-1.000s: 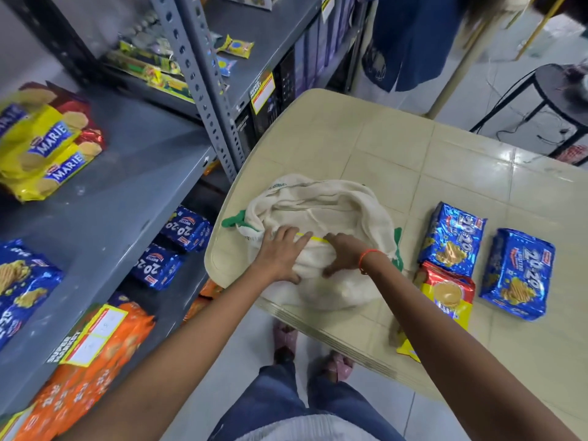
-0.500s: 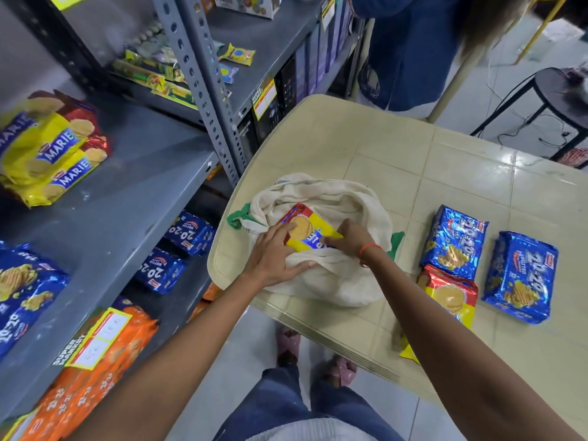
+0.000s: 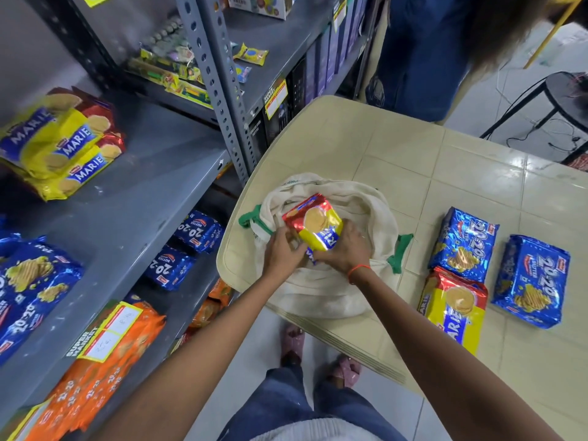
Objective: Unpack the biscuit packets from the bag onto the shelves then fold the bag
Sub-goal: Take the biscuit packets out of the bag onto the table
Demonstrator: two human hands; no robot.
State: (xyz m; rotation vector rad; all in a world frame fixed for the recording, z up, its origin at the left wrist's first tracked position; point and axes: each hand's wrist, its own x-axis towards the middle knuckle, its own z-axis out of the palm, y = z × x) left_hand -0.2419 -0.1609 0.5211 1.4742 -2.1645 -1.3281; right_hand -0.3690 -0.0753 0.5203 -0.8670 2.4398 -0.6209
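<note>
A cream cloth bag (image 3: 331,291) with green handles lies on the table's near left corner. Above its mouth a red and yellow Marie biscuit packet (image 3: 313,221) is held, my left hand (image 3: 283,249) on its lower left edge and my right hand (image 3: 346,249) on its lower right. Two blue 20-20 packets (image 3: 463,243) (image 3: 531,281) and one Marie packet (image 3: 455,307) lie on the table to the right. The grey shelf (image 3: 143,202) on the left holds Marie packets (image 3: 60,144) and blue 20-20 packets (image 3: 28,281).
The beige table (image 3: 413,173) stands beside the shelf rack's upright post (image 3: 216,84). Orange packets (image 3: 95,361) and more blue packets (image 3: 184,249) fill the lower shelves. A person in blue (image 3: 423,49) stands beyond the table. A black stool (image 3: 569,97) is at far right.
Both hands were pressed on the bag's mouth; the Marie packet has since come out and risen above the bag, gripped by both hands.
</note>
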